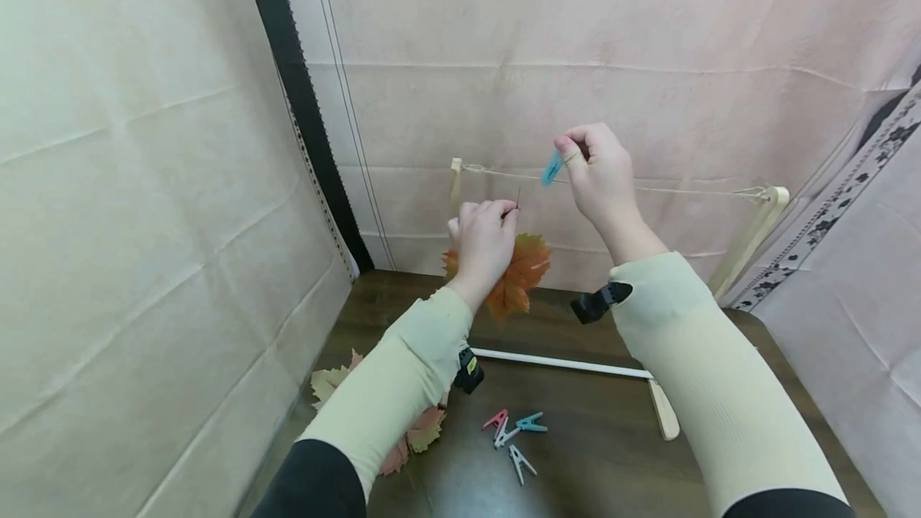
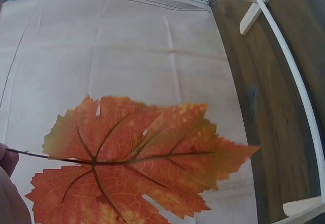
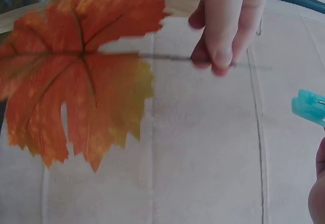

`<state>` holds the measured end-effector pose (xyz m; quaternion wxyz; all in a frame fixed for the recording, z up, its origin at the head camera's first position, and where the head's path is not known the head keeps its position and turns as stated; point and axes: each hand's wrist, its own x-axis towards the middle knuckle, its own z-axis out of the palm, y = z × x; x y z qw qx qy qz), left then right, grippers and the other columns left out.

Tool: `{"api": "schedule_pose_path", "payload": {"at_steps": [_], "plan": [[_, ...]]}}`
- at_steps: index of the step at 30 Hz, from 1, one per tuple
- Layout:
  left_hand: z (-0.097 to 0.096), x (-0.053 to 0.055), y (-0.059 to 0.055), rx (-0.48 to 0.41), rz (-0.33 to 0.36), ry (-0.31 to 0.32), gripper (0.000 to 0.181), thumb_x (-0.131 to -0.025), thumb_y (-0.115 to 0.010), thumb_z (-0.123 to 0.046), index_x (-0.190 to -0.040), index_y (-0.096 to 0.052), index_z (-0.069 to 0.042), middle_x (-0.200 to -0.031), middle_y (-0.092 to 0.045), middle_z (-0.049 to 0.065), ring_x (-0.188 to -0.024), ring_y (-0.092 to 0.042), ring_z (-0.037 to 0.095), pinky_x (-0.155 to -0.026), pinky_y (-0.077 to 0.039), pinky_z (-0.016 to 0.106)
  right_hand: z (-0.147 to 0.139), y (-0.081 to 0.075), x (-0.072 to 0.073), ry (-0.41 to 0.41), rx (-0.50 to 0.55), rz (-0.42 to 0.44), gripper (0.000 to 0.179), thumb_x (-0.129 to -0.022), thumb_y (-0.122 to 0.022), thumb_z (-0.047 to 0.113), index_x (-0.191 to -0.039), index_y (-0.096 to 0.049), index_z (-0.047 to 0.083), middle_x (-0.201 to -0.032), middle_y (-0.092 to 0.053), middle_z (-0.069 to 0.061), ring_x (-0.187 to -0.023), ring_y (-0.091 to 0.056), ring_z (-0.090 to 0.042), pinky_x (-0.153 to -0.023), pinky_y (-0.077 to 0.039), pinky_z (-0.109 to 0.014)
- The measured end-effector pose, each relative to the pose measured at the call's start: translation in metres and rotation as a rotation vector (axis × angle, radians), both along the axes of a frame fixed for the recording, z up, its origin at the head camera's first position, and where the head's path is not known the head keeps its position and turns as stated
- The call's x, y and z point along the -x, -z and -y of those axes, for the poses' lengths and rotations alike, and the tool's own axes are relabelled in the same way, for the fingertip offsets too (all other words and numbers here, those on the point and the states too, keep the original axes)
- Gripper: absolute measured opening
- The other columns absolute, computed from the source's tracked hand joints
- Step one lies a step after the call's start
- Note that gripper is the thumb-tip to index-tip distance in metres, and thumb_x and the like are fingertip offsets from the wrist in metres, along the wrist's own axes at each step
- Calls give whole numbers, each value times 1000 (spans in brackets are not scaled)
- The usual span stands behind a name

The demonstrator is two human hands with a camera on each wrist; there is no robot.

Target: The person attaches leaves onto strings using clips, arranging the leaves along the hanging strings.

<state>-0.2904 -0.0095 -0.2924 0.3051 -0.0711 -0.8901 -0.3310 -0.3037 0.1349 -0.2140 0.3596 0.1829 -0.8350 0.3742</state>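
My left hand (image 1: 484,240) pinches the leaf (image 1: 520,272) by its stem, thumb & fingertips closed on that thin stalk, blade hanging just below the hand at frame centre. Wrist view shows the leaf (image 2: 137,168) as flat, orange-red, w/ a few small tears. I judge it nearly weightless, floppy, prob. fabric or thin plastic, easy to crease. The stem (image 3: 167,57) is the only sensible hold; grabbing the blade would crumple it. It's thin, so it could twist or slip between the fingers (image 3: 223,36).

My right hand (image 1: 597,174) is curled round a blue peg (image 1: 551,169), upper centre, right at the string (image 1: 683,189). Peg is stiff, light, springy; squeeze at the tail end. Can't tell if its mouth is open.

The string runs between two posts of a pale wood rack (image 1: 755,230), looks slack-ish, will give under pressure.

Around: more pegs (image 1: 514,434) on the table (image 1: 597,454) lower centre, spare leaves (image 1: 424,428) lower left beside my left sleeve. Rack's base bar (image 1: 561,363) crosses under my wrists. Nothing stands between hands & string; cloth backdrop close behind.
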Motion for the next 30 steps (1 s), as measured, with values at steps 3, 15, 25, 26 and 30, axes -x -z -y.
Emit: {"api": "schedule_pose_path", "payload": {"at_steps": [3, 15, 25, 26, 30], "plan": [[-2, 3, -4, -5, -3, -3, 16, -86, -52, -31, -93, -66, -25, -90, -60, -14, -90, -41, 11, -74, -23, 35, 6, -7, 1, 1, -16, -50, 31, -87, -48, 32, -91, -58, 3, -85, -50, -4, -74, -43, -13, -66, -34, -24], [-6, 7, -9, -8, -6, -22, 18, -88, -51, -27, -94, -66, -20, -93, -62, -10, -89, -43, 14, -70, -26, 33, 23, -12, 15, -8, -93, -74, 25, -87, -49, 28, -96, -60, 8, -94, -57, -4, -83, -49, -13, -73, -38, -28], [-6, 13, 0, -1, -3, 15, 20, -88, -50, -23, -94, -66, -13, -92, -63, -4, -86, -45, 16, -75, -32, 27, 28, 0, 20, -45, -125, -78, 22, -86, -49, 25, -95, -61, 9, -92, -57, -4, -82, -49, -15, -74, -38, -30], [-6, 13, 0, 1, -1, 20, 20, -88, -50, -23, -95, -66, -12, -92, -63, -3, -86, -45, 16, -76, -32, 25, 27, 1, 21, -48, -107, -92, 21, -86, -50, 24, -94, -62, 9, -91, -58, -4, -81, -49, -15, -74, -38, -29], [-4, 15, 0, 8, 4, 19, 20, -88, -50, -22, -95, -65, -12, -92, -62, -3, -85, -45, 15, -75, -33, 24, 26, 2, 24, -36, -59, -117, 19, -85, -51, 23, -93, -62, 9, -88, -58, -4, -77, -48, -13, -70, -38, -28]]}}
